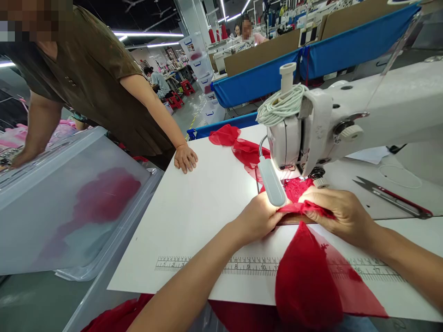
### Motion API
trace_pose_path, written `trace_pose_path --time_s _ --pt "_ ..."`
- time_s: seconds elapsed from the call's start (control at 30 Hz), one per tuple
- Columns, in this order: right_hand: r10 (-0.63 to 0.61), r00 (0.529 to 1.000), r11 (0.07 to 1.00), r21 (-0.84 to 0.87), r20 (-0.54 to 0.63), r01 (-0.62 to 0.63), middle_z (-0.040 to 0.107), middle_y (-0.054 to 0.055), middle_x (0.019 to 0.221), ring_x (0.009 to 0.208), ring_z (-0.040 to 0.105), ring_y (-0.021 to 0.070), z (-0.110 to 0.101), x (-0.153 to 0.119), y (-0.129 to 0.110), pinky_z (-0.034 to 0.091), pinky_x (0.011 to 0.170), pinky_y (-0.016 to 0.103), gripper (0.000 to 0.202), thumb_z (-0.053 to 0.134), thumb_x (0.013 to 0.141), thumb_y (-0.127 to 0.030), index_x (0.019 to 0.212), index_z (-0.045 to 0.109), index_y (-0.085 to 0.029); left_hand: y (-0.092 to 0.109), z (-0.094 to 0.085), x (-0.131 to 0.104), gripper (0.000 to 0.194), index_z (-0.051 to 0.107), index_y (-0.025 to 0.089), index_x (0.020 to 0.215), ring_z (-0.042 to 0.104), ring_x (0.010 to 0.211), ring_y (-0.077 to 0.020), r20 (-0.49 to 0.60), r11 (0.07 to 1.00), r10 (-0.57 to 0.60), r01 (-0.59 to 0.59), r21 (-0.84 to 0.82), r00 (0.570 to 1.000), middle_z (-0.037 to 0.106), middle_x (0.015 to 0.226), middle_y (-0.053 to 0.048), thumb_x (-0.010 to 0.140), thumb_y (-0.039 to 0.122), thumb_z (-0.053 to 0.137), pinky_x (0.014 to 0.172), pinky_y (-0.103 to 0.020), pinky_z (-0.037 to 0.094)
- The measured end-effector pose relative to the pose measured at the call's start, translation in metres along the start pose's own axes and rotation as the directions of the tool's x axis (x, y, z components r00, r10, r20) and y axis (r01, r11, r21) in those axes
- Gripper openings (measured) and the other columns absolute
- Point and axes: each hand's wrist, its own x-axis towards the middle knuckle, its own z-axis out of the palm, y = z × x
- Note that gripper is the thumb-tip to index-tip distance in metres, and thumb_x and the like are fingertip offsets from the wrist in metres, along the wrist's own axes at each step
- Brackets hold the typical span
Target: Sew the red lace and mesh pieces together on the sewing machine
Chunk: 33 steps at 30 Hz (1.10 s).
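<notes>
Red sheer fabric (306, 276) runs from under the needle area of a white sewing machine (391, 101) down over the front edge of the white table (166, 207). At the left of the needle, my left hand (258, 216) is closed on the fabric's edge, its fingertips partly behind a small grey lamp (272, 182). My right hand (341, 214) pinches a gathered fold of the same fabric just right of the needle. A lacy red part lies between both hands, under the presser foot. More red pieces (224, 135) trail off behind the machine.
Thread snips (394, 196) lie on the machine bed at right. A printed ruler (249, 266) runs along the table's front. At left, a person leans with one hand (186, 158) on the table corner, beside a translucent bin (69, 207) holding red fabric. Blue cloth troughs (256, 87) stand behind.
</notes>
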Motion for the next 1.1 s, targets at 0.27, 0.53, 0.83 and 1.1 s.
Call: trace_pose_path --time_s 0.27,0.53,0.83,1.1 --pt "-0.018 0.999 1.0 0.007 0.034 0.018 0.038 -0.005 0.065 0.054 0.035 0.0107 0.001 0.0 -0.002 0.03 0.05 0.024 0.036 0.049 0.104 -0.025 0.069 0.038 -0.023 0.0 0.023 -0.004 0.042 0.042 0.021 0.063 0.042 0.06 -0.0126 -0.177 0.945 0.041 0.019 0.327 0.983 0.042 0.062 0.003 0.099 0.033 0.059 0.051 -0.024 0.031" --pt "-0.092 0.989 0.995 -0.039 0.116 0.097 0.068 0.005 0.115 0.089 0.065 0.0155 -0.008 -0.009 0.001 0.043 0.066 0.027 0.037 0.044 0.095 -0.008 0.121 0.059 -0.029 0.0 0.012 -0.008 0.019 0.051 0.02 0.075 0.048 0.066 -0.0147 0.004 0.9 0.108 -0.099 0.424 0.994 0.054 0.073 0.0 0.084 0.004 0.048 0.057 -0.025 0.038" --pt "-0.138 0.986 0.99 -0.009 0.091 0.139 0.049 -0.003 0.066 0.058 0.038 0.0143 0.001 -0.005 -0.004 0.028 0.054 0.029 0.021 0.047 0.103 -0.025 0.083 0.055 -0.022 0.001 0.015 -0.01 0.016 0.06 0.019 0.082 0.058 0.07 -0.0155 -0.016 0.939 0.046 -0.037 0.343 0.999 0.062 0.076 -0.001 0.095 0.028 0.061 0.061 -0.025 0.046" --pt "-0.103 0.978 0.953 -0.263 0.179 0.149 0.072 0.006 0.111 0.068 0.06 0.0158 -0.006 -0.015 0.009 0.034 0.054 0.03 0.037 0.041 0.087 -0.004 0.11 0.062 -0.023 -0.002 0.021 -0.017 0.023 0.06 0.018 0.084 0.062 0.069 -0.0149 0.01 0.822 0.199 -0.172 0.543 0.98 0.066 0.081 -0.004 0.087 0.002 0.044 0.051 -0.024 0.04"
